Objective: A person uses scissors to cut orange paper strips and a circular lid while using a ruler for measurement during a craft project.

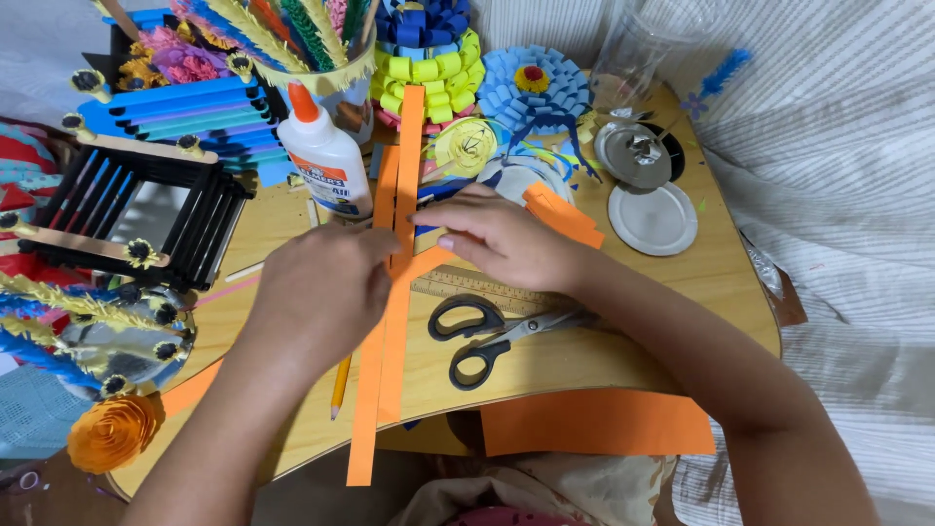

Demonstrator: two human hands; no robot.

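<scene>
Orange paper strips (394, 292) are pinned at the wooden table's (721, 282) centre by the left hand (317, 292) and right hand (497, 239), fingers closed on them, scissors (492, 336) at four o'clock.

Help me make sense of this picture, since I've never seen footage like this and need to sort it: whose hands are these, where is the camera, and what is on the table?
There is no machine here. The single picture comes from a camera worn on a person's head, looking down at their own two bare hands over a small wooden table.

The left hand and the right hand both press on long orange paper strips that run from the table's front edge toward the back.

Around them lie black-handled scissors, a ruler partly under the right hand, a pencil, a white glue bottle with an orange cap, and two round metal lids. Finished paper crafts crowd the back and left, including a blue paper flower. An orange paper sheet shows below the front edge.
</scene>
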